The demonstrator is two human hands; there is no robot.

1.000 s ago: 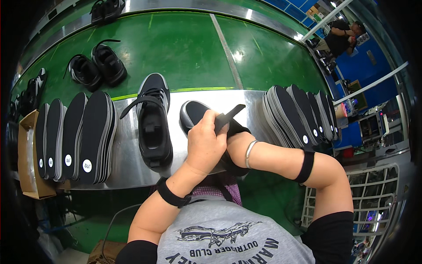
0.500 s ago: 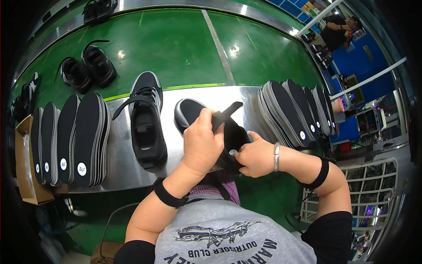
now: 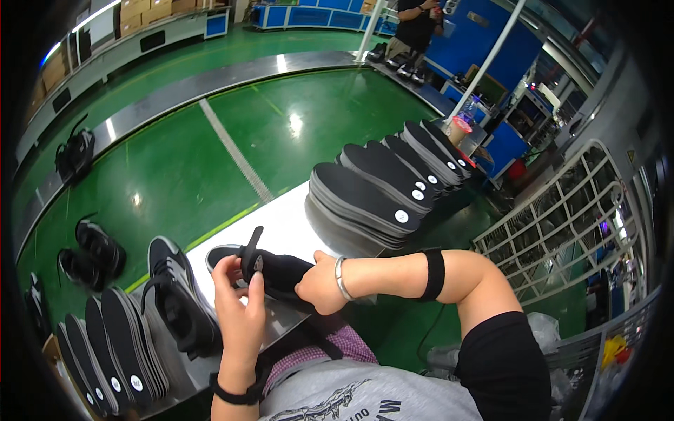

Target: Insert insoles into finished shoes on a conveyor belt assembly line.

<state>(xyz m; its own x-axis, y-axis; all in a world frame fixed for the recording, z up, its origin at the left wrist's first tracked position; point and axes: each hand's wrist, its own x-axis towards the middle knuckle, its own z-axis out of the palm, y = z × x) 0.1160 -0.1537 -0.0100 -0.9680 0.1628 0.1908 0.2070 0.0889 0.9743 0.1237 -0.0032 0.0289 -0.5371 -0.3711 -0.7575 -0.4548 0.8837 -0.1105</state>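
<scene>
My left hand (image 3: 239,309) grips the front of a black shoe (image 3: 277,270) and pinches a black insole (image 3: 250,254) that sticks up out of it. My right hand (image 3: 319,284) holds the heel end of the same shoe above the metal bench (image 3: 288,224). A second black shoe (image 3: 175,302) with loose laces stands upright on the bench just left of my left hand.
Fanned stacks of black insoles lie on the bench at the right (image 3: 382,186) and at the lower left (image 3: 112,354). More black shoes (image 3: 91,256) ride on the green conveyor (image 3: 210,140). A person (image 3: 418,21) stands far back. A wire cage (image 3: 562,231) is at right.
My head has turned to the right, so everything shifted left in view. Both hands stay on the shoe, and the insole stands further in.
</scene>
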